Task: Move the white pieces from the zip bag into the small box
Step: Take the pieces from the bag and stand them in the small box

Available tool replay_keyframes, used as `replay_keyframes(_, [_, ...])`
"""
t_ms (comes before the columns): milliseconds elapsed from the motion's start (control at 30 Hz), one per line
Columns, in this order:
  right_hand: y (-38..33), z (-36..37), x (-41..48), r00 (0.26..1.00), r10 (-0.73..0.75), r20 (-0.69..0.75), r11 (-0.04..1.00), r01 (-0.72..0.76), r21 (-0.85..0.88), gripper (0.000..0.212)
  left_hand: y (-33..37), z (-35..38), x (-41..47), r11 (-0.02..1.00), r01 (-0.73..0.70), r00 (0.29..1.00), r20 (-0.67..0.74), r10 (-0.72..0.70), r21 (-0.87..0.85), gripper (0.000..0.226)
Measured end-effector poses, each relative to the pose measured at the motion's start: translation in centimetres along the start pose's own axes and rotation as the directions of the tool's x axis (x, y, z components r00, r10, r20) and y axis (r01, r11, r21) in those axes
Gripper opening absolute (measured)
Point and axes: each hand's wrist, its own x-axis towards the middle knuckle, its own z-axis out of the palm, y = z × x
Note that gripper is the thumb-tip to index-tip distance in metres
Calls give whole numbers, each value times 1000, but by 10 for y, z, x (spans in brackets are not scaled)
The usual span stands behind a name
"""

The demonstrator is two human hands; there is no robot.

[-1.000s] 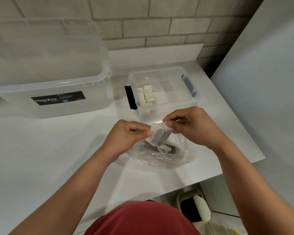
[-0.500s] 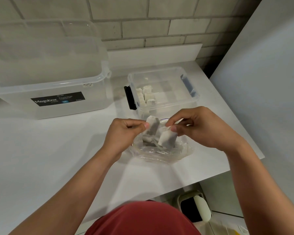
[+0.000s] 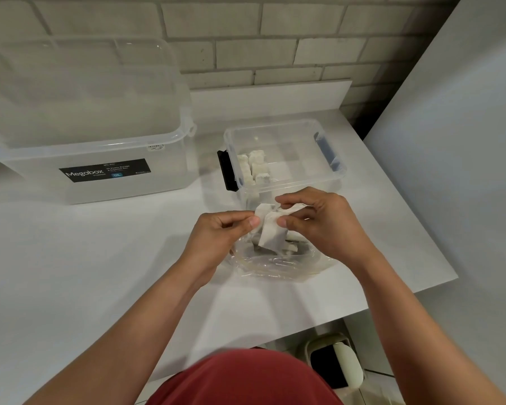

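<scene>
Left hand [image 3: 216,232] and right hand [image 3: 319,220] pinching white piece [image 3: 270,233] above zip bag [image 3: 278,264], small box [image 3: 284,154] behind

The person wears a garment [image 3: 246,378] of dull brick red, plain and of one colour, seen at the bottom edge and a little blurred. Both forearms [image 3: 146,311] are bare up to the frame edge. The left hand [image 3: 216,235] and the right hand [image 3: 324,226] are bare too, with short nails.
</scene>
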Motion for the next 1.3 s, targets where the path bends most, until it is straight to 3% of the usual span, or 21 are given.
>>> replay_keyframes(167, [-3, 1, 0, 1000, -17, -16, 997, 18, 69, 32, 0, -3, 1, 999, -23, 999, 24, 22, 28, 8])
replay_keyframes(400, [-8, 0, 0, 994, -90, -64, 996, 90, 3, 37, 4, -5, 3, 992, -55, 998, 31, 52, 116, 5])
replay_keyframes(533, [-13, -3, 1, 995, -96, 26, 992, 94, 80, 34, 6, -4, 5, 991, -64, 997, 46, 59, 119, 8])
replay_keyframes(700, [-7, -1, 6, 996, -78, -40, 997, 79, 14, 34, 6, -3, 3, 989, -77, 992, 113, 63, 124, 10])
replay_keyframes(1000, [-1, 5, 8, 992, -114, -56, 993, 115, 17, 29, 9, -2, 0, 989, -50, 994, 102, 35, 142, 15])
replay_keyframes(1100, [-1, 7, 8, 990, -130, -60, 991, 128, -45, 26, 8, 1, 1, 959, -118, 992, 79, 101, 257, 13])
replay_keyframes(1300, [-7, -1, 6, 972, -228, 60, 940, 236, -245, 14, 9, 1, 1, 953, -141, 990, 62, 129, 267, 7])
